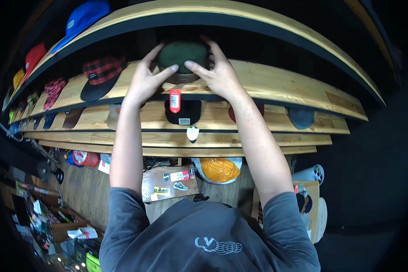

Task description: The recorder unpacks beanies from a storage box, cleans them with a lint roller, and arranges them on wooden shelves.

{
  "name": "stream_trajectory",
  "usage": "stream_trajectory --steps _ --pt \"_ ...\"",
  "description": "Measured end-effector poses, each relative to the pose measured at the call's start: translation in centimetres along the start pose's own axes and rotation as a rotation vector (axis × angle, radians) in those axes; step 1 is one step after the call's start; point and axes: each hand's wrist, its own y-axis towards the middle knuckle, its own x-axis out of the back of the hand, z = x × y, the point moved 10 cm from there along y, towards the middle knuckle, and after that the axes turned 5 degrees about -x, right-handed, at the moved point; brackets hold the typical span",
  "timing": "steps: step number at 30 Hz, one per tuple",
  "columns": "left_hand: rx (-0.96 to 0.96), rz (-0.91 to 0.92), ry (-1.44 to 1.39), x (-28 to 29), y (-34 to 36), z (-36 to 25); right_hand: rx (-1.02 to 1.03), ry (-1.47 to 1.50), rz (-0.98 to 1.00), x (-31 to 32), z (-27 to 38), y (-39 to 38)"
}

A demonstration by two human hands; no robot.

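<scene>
Both my hands hold a dark green cap at its sides, over a wooden shelf. My left hand is curved round its left side, thumb on the front. On the right side, my right hand grips it the same way, its thumb pointing inward. Some fingertips are hidden behind the cap, and its lower part looks brownish and blurred. A red tag hangs just below it, in front of the shelf edge. Left of my left hand rests a red and black checked cap with a black brim.
Below, another shelf carries a black cap and a grey-blue cap. A blue cap sits on the upper shelf. On the floor stand a stickered board, an orange-filled bag and a red basket.
</scene>
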Motion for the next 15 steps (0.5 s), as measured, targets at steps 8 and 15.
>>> stream_trajectory --steps 8,15 --pt "-0.063 -0.200 0.439 -0.6 -0.5 -0.8 0.227 -0.068 -0.239 7.5 2.3 -8.2" --pt "-0.655 0.171 0.060 -27.2 -11.4 -10.7 -0.003 -0.090 -0.524 19.9 -2.4 -28.0"
